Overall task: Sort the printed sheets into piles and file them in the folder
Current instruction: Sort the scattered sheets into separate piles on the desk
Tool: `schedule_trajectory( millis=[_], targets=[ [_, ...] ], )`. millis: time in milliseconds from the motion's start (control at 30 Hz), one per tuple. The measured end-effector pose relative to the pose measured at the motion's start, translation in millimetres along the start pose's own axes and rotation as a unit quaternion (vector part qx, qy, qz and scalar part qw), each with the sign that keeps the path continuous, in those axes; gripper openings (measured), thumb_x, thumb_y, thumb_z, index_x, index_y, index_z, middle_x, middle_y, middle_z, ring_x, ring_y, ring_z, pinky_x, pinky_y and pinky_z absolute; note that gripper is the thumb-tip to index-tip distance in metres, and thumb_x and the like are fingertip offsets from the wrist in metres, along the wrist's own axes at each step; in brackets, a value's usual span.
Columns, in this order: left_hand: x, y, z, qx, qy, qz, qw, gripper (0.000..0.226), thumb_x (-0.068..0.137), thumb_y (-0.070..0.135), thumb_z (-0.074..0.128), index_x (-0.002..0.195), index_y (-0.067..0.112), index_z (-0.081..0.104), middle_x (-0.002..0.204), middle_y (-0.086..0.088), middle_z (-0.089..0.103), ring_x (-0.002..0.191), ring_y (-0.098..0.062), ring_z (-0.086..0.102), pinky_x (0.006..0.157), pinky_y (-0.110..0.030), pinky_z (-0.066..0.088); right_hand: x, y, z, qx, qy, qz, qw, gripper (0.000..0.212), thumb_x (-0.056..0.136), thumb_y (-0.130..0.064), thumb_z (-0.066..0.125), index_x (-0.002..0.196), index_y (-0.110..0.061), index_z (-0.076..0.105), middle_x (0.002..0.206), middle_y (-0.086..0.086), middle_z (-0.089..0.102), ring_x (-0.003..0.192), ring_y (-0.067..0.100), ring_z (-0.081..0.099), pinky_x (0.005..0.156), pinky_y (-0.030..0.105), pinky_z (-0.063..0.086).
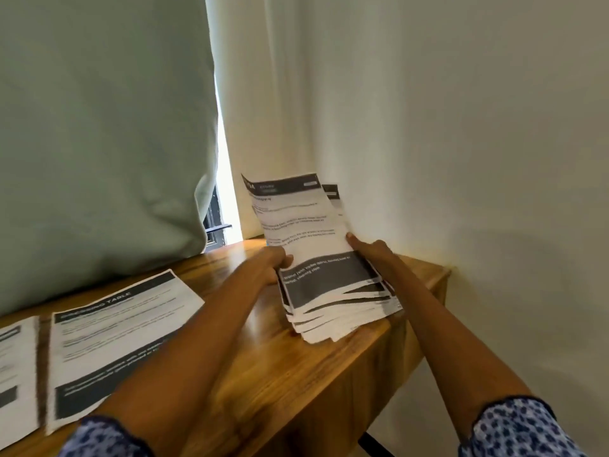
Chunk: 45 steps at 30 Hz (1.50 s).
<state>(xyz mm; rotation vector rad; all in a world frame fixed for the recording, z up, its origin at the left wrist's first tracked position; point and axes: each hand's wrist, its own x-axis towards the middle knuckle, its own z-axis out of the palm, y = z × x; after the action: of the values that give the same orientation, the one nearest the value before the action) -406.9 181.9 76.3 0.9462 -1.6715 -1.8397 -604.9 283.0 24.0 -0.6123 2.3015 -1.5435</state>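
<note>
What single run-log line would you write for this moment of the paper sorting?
stage: sorting | left hand: holds stack of sheets | right hand: holds stack, top sheets tilted up | sorted sheets: flat on table | folder: not in view

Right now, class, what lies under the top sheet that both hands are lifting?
Under the top sheet sits a messy stack of printed sheets, on the wooden table. Left hand and right hand grip it. The lower pages' print is covered.

Head camera looks forward and down, near the wooden table (270, 354).
</note>
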Motion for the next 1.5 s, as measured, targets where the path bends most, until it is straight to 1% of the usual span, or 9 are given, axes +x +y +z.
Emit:
schedule_trajectory(
  millis=[100, 200, 300, 533, 667, 800, 1167, 1300, 1500],
  targets=[
    [-1.6, 12.2, -32.4, -0.003, 0.038, 0.053, 0.998, 0.039, 0.088, -0.017, 0.043, 0.120, 0.002, 0.054, 0.093, -0.012, 0.061, 0.081, -0.025, 0.058, 0.054, -0.028, 0.053, -21.4, -25.6, 5.8, 0.106, -0.090, -0.027, 0.990, 0.076, 0.073, -0.062, 0.066, 0.120, -0.004, 0.054, 0.118, 0.015, 0.063, 0.101, 0.032, 0.063, 0.093, 0.043, 0.050],
    [-15.6, 14.6, -55.4, 0.015, 0.090, 0.107, 0.990, 0.045, 0.084, -0.017, 0.053, 0.124, 0.002, 0.052, 0.121, -0.013, 0.059, 0.105, -0.029, 0.056, 0.077, -0.031, 0.053, -50.1, -48.5, 18.8, 0.175, -0.072, -0.106, 0.976, 0.045, 0.084, -0.022, 0.069, 0.120, 0.002, 0.056, 0.119, 0.016, 0.062, 0.102, 0.030, 0.062, 0.084, 0.035, 0.051],
    [-28.1, 19.7, -69.6, 0.027, 0.119, 0.176, 0.977, 0.042, 0.085, -0.011, 0.057, 0.124, 0.002, 0.052, 0.127, -0.014, 0.058, 0.116, -0.031, 0.055, 0.088, -0.034, 0.048, -69.0, -63.4, 27.9, 0.223, -0.034, -0.174, 0.959, 0.037, 0.084, -0.008, 0.067, 0.118, 0.004, 0.058, 0.119, 0.019, 0.062, 0.099, 0.027, 0.062, 0.086, 0.035, 0.051],
    [-71.0, 35.1, -83.8, 0.107, 0.222, 0.348, 0.904, 0.042, 0.089, 0.012, 0.061, 0.125, 0.001, 0.042, 0.128, -0.014, 0.056, 0.114, -0.031, 0.055, 0.090, -0.036, 0.045, -108.3, -92.7, 36.5, 0.214, 0.025, -0.277, 0.936, 0.050, 0.087, -0.026, 0.065, 0.128, -0.010, 0.043, 0.123, 0.004, 0.056, 0.106, 0.021, 0.058, 0.086, 0.035, 0.051],
    [-79.5, 31.0, -90.1, 0.127, 0.241, 0.353, 0.895, 0.037, 0.096, 0.020, 0.048, 0.127, 0.003, 0.034, 0.128, -0.015, 0.053, 0.110, -0.032, 0.058, 0.083, -0.036, 0.048, -116.9, -92.3, 52.2, 0.196, 0.035, -0.268, 0.943, 0.060, 0.084, -0.034, 0.066, 0.133, -0.014, 0.036, 0.129, 0.005, 0.051, 0.110, 0.024, 0.056, 0.090, 0.037, 0.049],
    [-88.2, 29.3, -91.3, 0.183, 0.233, 0.360, 0.885, 0.030, 0.100, 0.013, 0.036, 0.126, 0.000, 0.032, 0.129, -0.017, 0.052, 0.111, -0.031, 0.056, 0.079, -0.030, 0.045, -123.5, -91.1, 66.9, 0.221, 0.046, -0.271, 0.936, 0.044, 0.088, -0.027, 0.064, 0.124, -0.013, 0.043, 0.125, 0.010, 0.056, 0.108, 0.029, 0.059, 0.086, 0.037, 0.054],
    [-108.3, 23.1, -124.2, 0.153, 0.284, 0.423, 0.847, 0.035, 0.100, 0.029, 0.036, 0.124, 0.004, 0.034, 0.121, -0.013, 0.058, 0.100, -0.028, 0.063, 0.076, -0.033, 0.052, -160.0, -98.6, 81.5, 0.231, 0.097, -0.333, 0.909, 0.047, 0.085, -0.039, 0.063, 0.120, -0.013, 0.044, 0.105, -0.004, 0.057, 0.087, 0.013, 0.061, 0.064, 0.015, 0.053],
    [-107.7, -2.5, -125.8, 0.170, 0.252, 0.401, 0.864, 0.029, 0.100, 0.017, 0.038, 0.123, 0.000, 0.035, 0.129, -0.016, 0.054, 0.107, -0.030, 0.060, 0.074, -0.028, 0.049, -161.9, -87.7, 98.3, 0.245, 0.086, -0.330, 0.908, 0.040, 0.089, -0.032, 0.060, 0.120, -0.009, 0.050, 0.109, 0.002, 0.061, 0.092, 0.015, 0.061, 0.069, 0.018, 0.054],
    [-114.1, 25.3, -112.5, 0.171, 0.275, 0.436, 0.840, 0.027, 0.101, 0.017, 0.034, 0.122, 0.000, 0.035, 0.127, -0.014, 0.055, 0.105, -0.028, 0.061, 0.074, -0.026, 0.048, -168.9, -113.9, 85.3, 0.239, 0.145, -0.343, 0.897, 0.033, 0.092, -0.031, 0.058, 0.115, -0.009, 0.051, 0.106, 0.001, 0.060, 0.087, 0.016, 0.062, 0.069, 0.020, 0.052]
  ],
)
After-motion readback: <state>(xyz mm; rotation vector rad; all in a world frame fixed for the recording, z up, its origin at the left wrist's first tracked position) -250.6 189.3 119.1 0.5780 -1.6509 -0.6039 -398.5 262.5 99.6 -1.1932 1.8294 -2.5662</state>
